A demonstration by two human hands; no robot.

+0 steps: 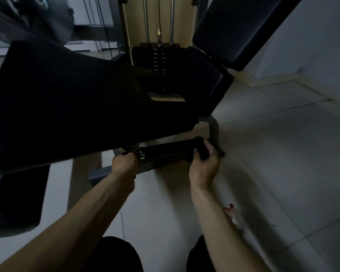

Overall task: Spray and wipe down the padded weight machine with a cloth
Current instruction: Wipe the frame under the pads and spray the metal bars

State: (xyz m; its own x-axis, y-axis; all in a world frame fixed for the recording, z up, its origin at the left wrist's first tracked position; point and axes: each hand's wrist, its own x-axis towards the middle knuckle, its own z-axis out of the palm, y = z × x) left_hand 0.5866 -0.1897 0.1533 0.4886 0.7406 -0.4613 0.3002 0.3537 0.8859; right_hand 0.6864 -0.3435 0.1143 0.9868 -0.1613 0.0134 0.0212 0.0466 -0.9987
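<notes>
1. Person crouched low at the weight machine, both bare forearms reaching forward. Light is dim and details are murky.
2. Cloth (201, 147): dark, draped over the right end of the padded bar (165, 149), which runs level beneath the seat pad (67, 105).
3. Right hand (203, 165): fingers curled over the top of the cloth, clamping it onto the bar. The cloth lies between fingers and padding, with a fold hanging down on the thumb side.
4. That hand sits just beside the grey frame post (214, 130). I cannot tell whether they touch.
5. Left hand (124, 163): fingers closed tight round a dark stub (129, 150) at the bar's left end, just left of the chrome cap (141, 154). It is well apart from the cloth.
6. Bar padding between the two hands is bare.
7. Weight stack (157, 57) stands behind the seat pad, and the back pad (239, 30) is tilted at upper right.
8. On the tiled floor (283, 154), beside the right forearm, lies a blurred white-and-red object (233, 212), too smeared to identify.
</notes>
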